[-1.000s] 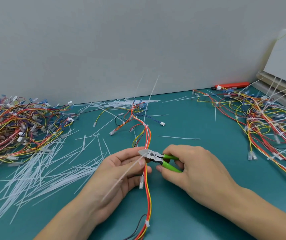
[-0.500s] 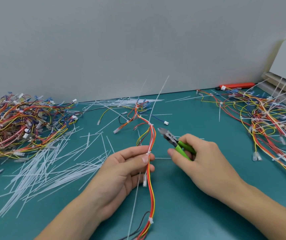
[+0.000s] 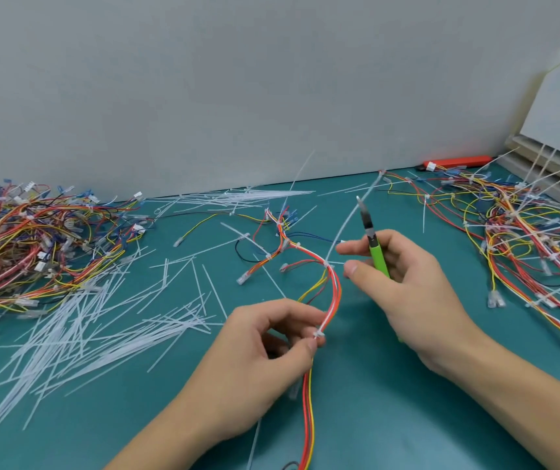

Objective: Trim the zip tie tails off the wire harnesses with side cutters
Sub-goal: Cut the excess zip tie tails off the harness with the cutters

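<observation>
Sprawling at the far left of the teal table is a tangled heap of wire harnesses, red, yellow and blue, with white connectors showing among the strands. Just right of it and nearer the camera lies a wide scatter of cut zip tie tails, thin white strips crossing one another; a second, smaller scatter lies farther back by the grey wall. Near the middle, the left hand pinches a red-orange-yellow harness between thumb and fingertips, right at a white zip tie head, and the bundle runs down past the palm toward the lower edge. Farther up the same harness, an untrimmed tail stands up and leans right. Beside it, the right hand curls around the green handles of the side cutters, whose dark tip points up, apart from the tail. At the far right spreads another pile of harnesses with long tails sticking out, and an orange tool lies against the wall behind it.
</observation>
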The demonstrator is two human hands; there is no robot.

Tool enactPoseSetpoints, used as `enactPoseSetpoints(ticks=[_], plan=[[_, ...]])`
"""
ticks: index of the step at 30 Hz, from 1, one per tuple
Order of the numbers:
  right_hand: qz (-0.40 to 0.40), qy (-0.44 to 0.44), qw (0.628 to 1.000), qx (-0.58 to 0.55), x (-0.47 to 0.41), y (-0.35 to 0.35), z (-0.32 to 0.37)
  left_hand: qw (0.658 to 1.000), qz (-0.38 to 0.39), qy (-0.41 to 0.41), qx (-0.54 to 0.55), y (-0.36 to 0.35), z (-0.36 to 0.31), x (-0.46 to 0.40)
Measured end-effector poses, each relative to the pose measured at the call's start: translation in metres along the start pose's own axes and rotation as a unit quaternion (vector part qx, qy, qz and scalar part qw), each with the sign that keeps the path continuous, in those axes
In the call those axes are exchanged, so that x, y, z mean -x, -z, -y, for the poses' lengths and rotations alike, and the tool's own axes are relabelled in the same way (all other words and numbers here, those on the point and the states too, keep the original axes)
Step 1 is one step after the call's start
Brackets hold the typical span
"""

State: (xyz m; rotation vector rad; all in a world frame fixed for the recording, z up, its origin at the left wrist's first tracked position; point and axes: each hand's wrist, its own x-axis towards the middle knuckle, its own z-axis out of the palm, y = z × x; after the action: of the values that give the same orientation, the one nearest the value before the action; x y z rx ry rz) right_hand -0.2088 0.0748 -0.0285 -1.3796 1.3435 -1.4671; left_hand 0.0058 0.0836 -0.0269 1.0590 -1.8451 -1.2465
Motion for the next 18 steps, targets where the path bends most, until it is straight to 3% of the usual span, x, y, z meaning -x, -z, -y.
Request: enactPoseSetpoints(ticks=[4,8,14,18], plan=[[0.009,0.012,1.000,-0.022,-0.001,0.000,0.000,0.995,0.028,-0.027,-0.097,0.000,0.001,0.003],[0.007,0.002,1.000,-0.008,-0.002,0.002,-0.002,0.991,0.018,-0.038,-0.128,0.001,0.002,0.005],[0.041,-0.014,0.999,-0.025,0.002,0.001,0.003,0.995,-0.021,-0.022,-0.096,0.001,0.005,0.000],[0.076,-0.011,0.997,-0.028,0.007,-0.004,0.007,0.997,-0.074,0.025,-0.002,0.001,0.005,-0.006]])
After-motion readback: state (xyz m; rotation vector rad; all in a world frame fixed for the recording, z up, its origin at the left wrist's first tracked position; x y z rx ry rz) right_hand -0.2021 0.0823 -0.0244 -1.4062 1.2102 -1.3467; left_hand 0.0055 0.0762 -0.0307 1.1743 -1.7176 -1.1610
